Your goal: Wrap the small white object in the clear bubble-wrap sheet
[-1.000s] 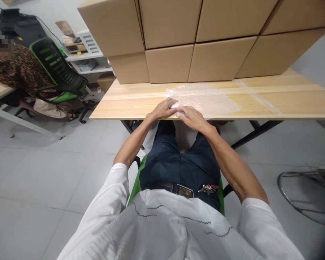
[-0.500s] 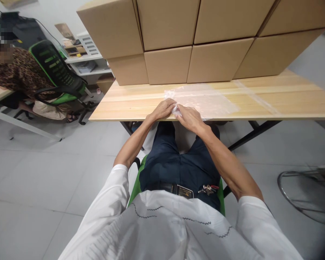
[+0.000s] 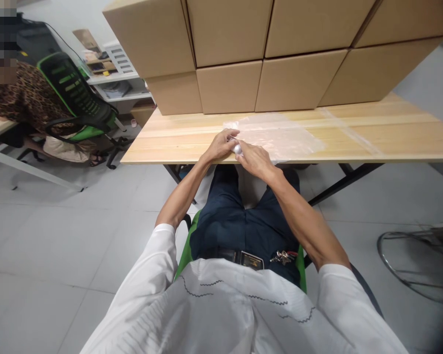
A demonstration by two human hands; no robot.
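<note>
With my left hand [image 3: 220, 146] and my right hand [image 3: 256, 160] I am gripping a small whitish thing [image 3: 237, 149], near the frame's centre, close to the translucent sheet [image 3: 280, 135] on the table [image 3: 177, 142].

My left hand [image 3: 221, 146] and right hand [image 3: 256, 159] are partly covering this little whitish thing [image 3: 237, 148], and it's looking too small to identify tbh. Upper cardboard boxes [image 3: 227, 32] are getting chopped by the top edge.

left grip [image 3: 221, 146]: fingers parted wider | right grip [image 3: 256, 159]: shifted slightly left | small white item [image 3: 237, 149]: more exposed
</note>
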